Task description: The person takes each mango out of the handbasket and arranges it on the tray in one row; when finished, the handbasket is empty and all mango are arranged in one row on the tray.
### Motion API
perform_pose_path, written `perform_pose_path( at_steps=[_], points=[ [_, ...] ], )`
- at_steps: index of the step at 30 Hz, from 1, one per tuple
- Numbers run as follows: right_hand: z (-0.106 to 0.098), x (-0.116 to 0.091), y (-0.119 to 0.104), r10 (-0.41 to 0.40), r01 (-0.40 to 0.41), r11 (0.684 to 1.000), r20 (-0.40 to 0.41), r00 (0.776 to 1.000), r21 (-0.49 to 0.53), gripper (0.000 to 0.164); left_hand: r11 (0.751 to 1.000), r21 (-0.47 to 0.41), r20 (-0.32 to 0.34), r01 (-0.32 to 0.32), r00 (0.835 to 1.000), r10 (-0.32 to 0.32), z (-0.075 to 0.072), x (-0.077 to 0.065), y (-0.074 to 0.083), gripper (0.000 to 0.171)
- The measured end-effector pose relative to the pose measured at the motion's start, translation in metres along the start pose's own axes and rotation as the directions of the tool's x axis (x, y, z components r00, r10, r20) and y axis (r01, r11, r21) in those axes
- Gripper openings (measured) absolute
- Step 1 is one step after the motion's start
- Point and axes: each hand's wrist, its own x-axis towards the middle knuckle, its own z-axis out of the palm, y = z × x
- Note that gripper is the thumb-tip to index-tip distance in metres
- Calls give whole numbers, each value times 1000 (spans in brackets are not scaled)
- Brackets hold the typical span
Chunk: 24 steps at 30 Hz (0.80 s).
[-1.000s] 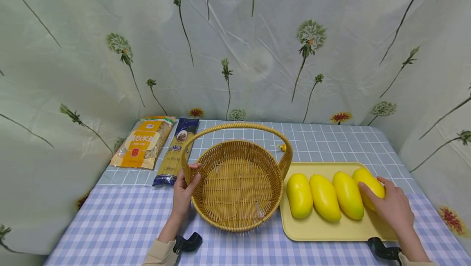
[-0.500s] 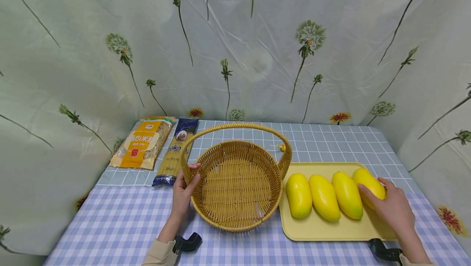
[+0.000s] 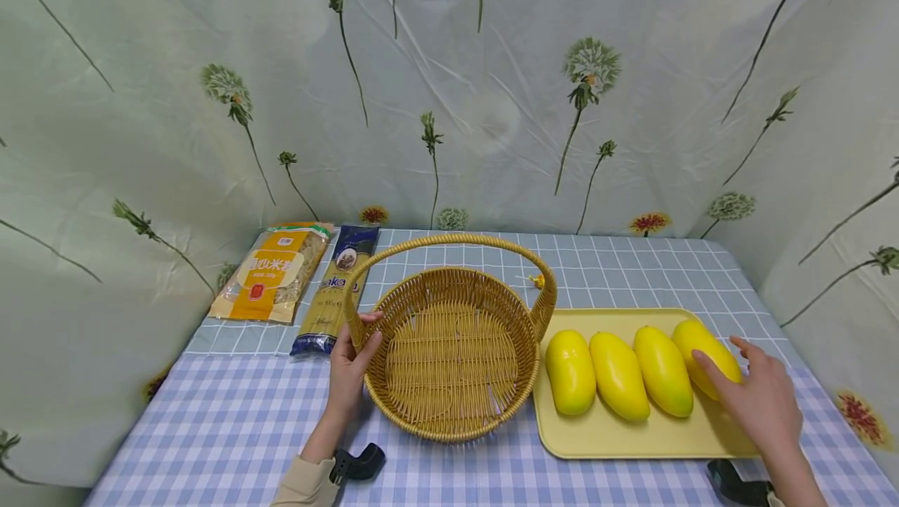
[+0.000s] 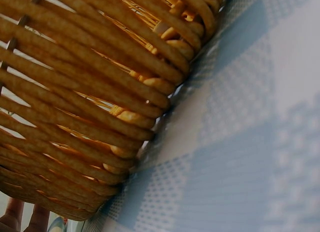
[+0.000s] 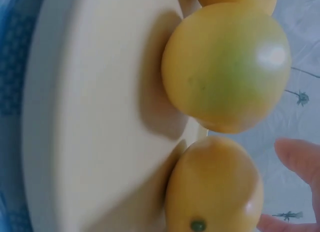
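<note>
A round wicker basket (image 3: pixel 453 366) with a tall arched handle stands mid-table, with nothing inside. At its left side my left hand (image 3: pixel 349 363) grips the rim by the foot of the handle, thumb on the near side. In the left wrist view, woven wall (image 4: pixel 80 97) fills much of the picture and fingers (image 4: pixel 37 219) show at the bottom corner. Several yellow mangoes lie in a row on a yellow tray (image 3: pixel 632 441). My right hand (image 3: pixel 762 398) is spread beside the rightmost mango (image 3: pixel 705 357); in the right wrist view the thumb (image 5: pixel 300 159) stands apart from that mango (image 5: pixel 215 187).
Left of the basket lie a blue and gold pasta packet (image 3: pixel 335 292) and an orange and clear food bag (image 3: pixel 274 273). A small yellow object (image 3: pixel 538 281) sits behind the basket. Flowered fabric (image 3: pixel 492 101) rises behind the table and at both sides.
My right hand has loosened from the rightmost mango and drawn slightly right, its fingers and thumb wider apart. The mango shifted very slightly to the right. My left hand and the basket look unmoved.
</note>
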Motion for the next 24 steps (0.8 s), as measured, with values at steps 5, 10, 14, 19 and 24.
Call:
perform_pose_path(
  at_steps=[5, 10, 14, 19, 24],
  points=[
    [0, -5, -4, -1, 2, 1000, -68, 998, 12, 80, 1000, 11, 1, 8, 1000, -8, 0, 0, 0, 29],
    [1, -13, -13, -42, 50, 998, -159, 986, 44, 72, 1000, 17, 13, 14, 1000, -15, -1, 0, 0, 29],
    [3, -18, -20, -140, 164, 983, -245, 959, 81, 61, 999, 25, 5, 25, 1000, -25, 0, 0, 1, 29],
    [8, -25, -29, -275, 327, 935, -308, 911, 134, 49, 998, 33, -19, 49, 999, -49, 1, 0, 3, 31],
    [13, -31, -42, -399, 462, 872, -315, 861, 159, 47, 994, 98, -51, 54, 997, -49, -1, -1, 6, 39]
  ],
)
